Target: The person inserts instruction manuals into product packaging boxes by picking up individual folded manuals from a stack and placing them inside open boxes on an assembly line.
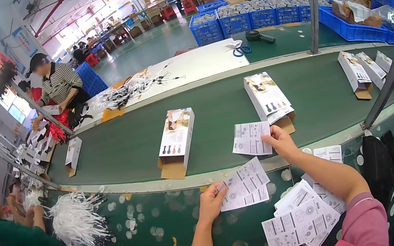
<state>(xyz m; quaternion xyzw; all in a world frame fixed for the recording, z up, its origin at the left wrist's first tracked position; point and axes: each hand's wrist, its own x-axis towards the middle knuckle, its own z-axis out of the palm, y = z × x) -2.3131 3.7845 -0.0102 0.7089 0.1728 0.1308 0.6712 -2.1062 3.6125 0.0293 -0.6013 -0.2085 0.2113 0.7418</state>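
My left hand (213, 203) pinches a few printed instruction leaflets (247, 182) by their left edge, over the near green worktable. In my right hand (279, 141) is a single instruction leaflet (251, 138), held by its right side above the green conveyor belt. Just beyond it lies a white box (266, 92) with an open brown flap toward me and paper showing at its mouth. Another open box (177, 134) lies to the left, its flap also toward me. Beneath my right forearm a loose pile of leaflets (299, 223) is spread on the table.
More boxes (355, 71) lie on the belt at the right, and one (73, 155) at far left. White cords (79, 225) are heaped left, beside a person in green (23, 243). Metal posts (312, 2) rise from the belt frame. A black pouch (377, 162) lies right.
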